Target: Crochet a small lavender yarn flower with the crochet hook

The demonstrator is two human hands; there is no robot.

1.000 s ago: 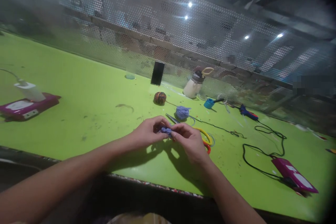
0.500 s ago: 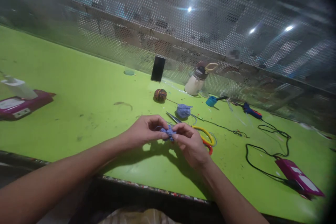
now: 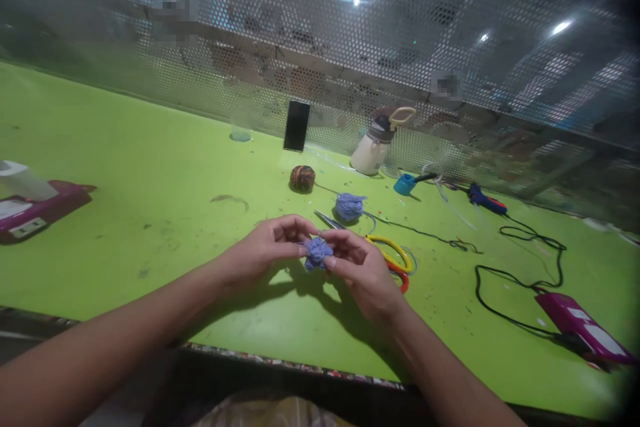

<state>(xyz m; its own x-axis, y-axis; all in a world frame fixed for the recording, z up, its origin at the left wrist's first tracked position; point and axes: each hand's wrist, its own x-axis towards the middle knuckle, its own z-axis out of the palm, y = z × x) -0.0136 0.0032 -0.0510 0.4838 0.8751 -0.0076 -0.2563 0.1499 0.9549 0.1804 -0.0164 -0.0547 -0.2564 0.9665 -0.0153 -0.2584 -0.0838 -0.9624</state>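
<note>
A small blue-purple yarn piece (image 3: 319, 253), knotted or crocheted and roughly flower-shaped, is held above the table between both hands. The thumb and fingers of my left hand (image 3: 273, 247) pinch its left edge. On its right side, my right hand (image 3: 357, 267) grips it the same way. Scissors with yellow and red handles (image 3: 391, 252) lie partly hidden behind my right hand, blades pointing to the far left. Just beyond them rests a blue-purple yarn ball (image 3: 349, 207), its strand trailing toward the scissors. A dark multicoloured yarn ball (image 3: 303, 178) sits farther back.
A phone (image 3: 297, 125) leans upright against the perforated metal screen, near a bottle (image 3: 373, 147) with a loop handle. Rightward lie a blue tape roll (image 3: 405, 184), a glue gun (image 3: 486, 200) and a corded purple power strip (image 3: 583, 325). Another purple strip (image 3: 50, 207) is far left.
The yarn piece has been turned, so more of its face and points shows between my fingers. Both hands stay in nearly the same place; the view has shifted slightly.
</note>
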